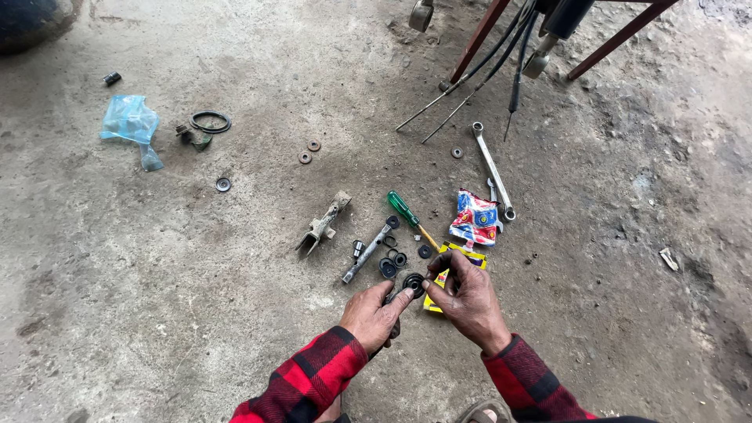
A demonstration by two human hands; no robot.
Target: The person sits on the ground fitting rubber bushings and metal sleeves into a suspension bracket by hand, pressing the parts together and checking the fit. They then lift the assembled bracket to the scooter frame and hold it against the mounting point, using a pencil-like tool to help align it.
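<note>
Both hands meet low in the middle, over a concrete floor. My left hand [374, 312] and my right hand [468, 300] pinch a small black rubber ring [413, 283] between their fingertips. My right hand also rests over a yellow packet [435, 300]. Just beyond the fingers lie several small black rubber seals [389, 262], a metal bolt-like rod [366, 254], a green-handled screwdriver [409, 215] and a torn red, white and blue wrapper [475, 218]. Both sleeves are red and black plaid.
A ring spanner [493, 170] lies beyond the wrapper. A grey metal clamp piece [321, 225] sits left of the rod. Further left are washers [309, 151], a black O-ring [211, 121] and a blue plastic bag [131, 125]. Cables and red frame legs [479, 39] hang at top.
</note>
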